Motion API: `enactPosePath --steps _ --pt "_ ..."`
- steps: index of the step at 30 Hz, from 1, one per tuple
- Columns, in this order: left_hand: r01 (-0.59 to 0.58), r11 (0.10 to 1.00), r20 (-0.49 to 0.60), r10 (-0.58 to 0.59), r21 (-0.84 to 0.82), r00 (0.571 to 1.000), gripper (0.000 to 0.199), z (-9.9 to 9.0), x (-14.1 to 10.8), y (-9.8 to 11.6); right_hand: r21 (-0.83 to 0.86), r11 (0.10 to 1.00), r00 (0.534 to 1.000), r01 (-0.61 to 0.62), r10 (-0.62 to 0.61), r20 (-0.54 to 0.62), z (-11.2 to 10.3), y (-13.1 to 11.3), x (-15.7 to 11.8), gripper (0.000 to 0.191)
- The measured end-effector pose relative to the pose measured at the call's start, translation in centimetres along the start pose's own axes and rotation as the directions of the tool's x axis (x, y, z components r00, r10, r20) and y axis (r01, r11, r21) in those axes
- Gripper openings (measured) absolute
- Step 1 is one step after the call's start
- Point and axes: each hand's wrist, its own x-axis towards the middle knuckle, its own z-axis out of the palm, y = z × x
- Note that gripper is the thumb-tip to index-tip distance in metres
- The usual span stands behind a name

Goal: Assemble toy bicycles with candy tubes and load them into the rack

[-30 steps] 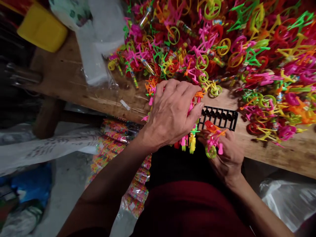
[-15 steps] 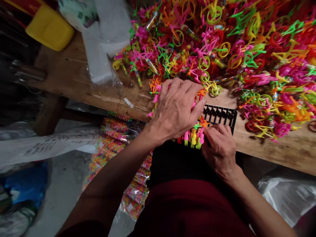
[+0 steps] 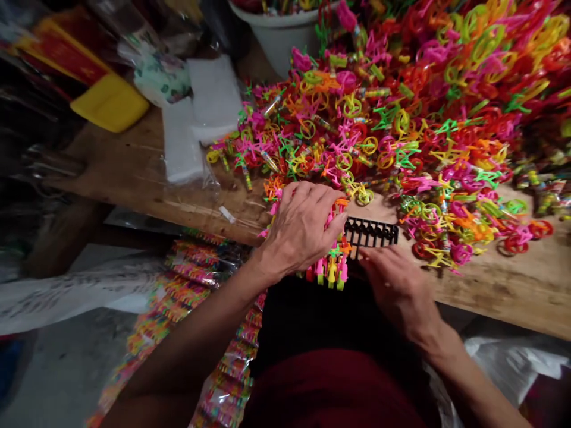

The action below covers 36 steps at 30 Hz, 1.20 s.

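My left hand (image 3: 303, 229) lies palm down across a row of small bright plastic toys (image 3: 332, 267), its fingers flat over them and its thumb along the right side. These toys stand side by side in a black slotted rack (image 3: 372, 232), whose right-hand slots show bare; my hand hides most of the row. Just right of the row, at the rack's front edge, is my right hand (image 3: 397, 282), smeared by motion. Its fingers are curled together, and anything between them is hidden.
A large heap of loose coloured toys (image 3: 401, 131) covers the back and right of the wooden table (image 3: 504, 297). Behind stands a white bucket (image 3: 285, 41). Clear plastic bags (image 3: 178, 142) and a yellow scoop (image 3: 111, 104) lie left. Packed strips of toys (image 3: 223, 380) hang below.
My right hand has drawn slightly away from the row of toys. My left hand stays on it. The view has shifted, so the table appears lower and the bucket shows.
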Motion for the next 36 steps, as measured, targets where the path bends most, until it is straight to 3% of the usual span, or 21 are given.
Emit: enactPosePath --steps 4,9,12,16,18,21,25,27,31,33,36 --pt "-0.004 1.0 -0.006 0.004 -0.007 1.0 0.038 -0.2 0.0 0.0 -0.234 0.971 0.999 -0.052 0.054 -0.001 -1.1 3.6 4.9 0.019" --pt "-0.013 0.999 0.025 0.014 -0.038 1.0 0.038 -0.5 -0.1 -0.2 -0.444 0.883 0.971 -0.15 0.217 0.105 2.2 7.2 10.9 0.023" --pt "-0.007 0.999 0.024 0.008 -0.042 1.0 0.038 -0.4 -0.1 -0.4 -0.426 0.899 0.973 -0.102 0.179 0.144 3.1 8.0 11.6 0.022" --pt "0.001 0.999 0.016 0.0 -0.046 1.0 0.037 -0.4 -0.2 -0.4 -0.435 0.9 0.968 0.023 0.088 0.233 1.2 8.1 9.8 0.021" --pt "0.002 0.999 0.021 -0.001 -0.047 1.0 0.037 -0.4 -0.2 -0.3 -0.387 0.92 0.97 0.064 0.033 0.24 -0.2 8.4 8.7 0.023" --pt "0.005 0.999 0.02 -0.005 -0.042 1.0 0.037 -0.4 -0.1 -0.3 -0.263 0.964 0.988 0.044 -0.003 0.155 -1.5 9.3 8.2 0.025" --pt "0.007 0.999 0.003 -0.007 -0.04 1.0 0.038 -0.4 -0.1 -0.1 -0.092 0.994 0.998 -0.054 0.051 -0.031 -2.6 9.3 9.2 0.026" --pt "0.011 0.999 -0.004 -0.011 -0.04 1.0 0.038 -0.4 0.0 0.0 0.077 0.987 0.988 -0.138 0.143 -0.059 -3.3 8.6 9.6 0.023" --pt "0.021 0.999 0.009 -0.02 -0.045 1.0 0.037 -0.6 0.1 0.2 0.454 0.802 0.92 -0.388 0.365 0.143 -4.3 6.7 8.3 0.028" --pt "0.025 0.999 0.011 -0.025 -0.044 1.0 0.038 -0.7 0.1 0.2 0.531 0.713 0.884 -0.459 0.427 0.19 -4.2 6.0 6.9 0.033" --pt "0.03 0.998 0.01 -0.029 -0.05 1.0 0.038 -0.6 0.0 0.2 0.585 0.649 0.861 -0.486 0.471 0.193 -3.2 4.9 4.6 0.034"
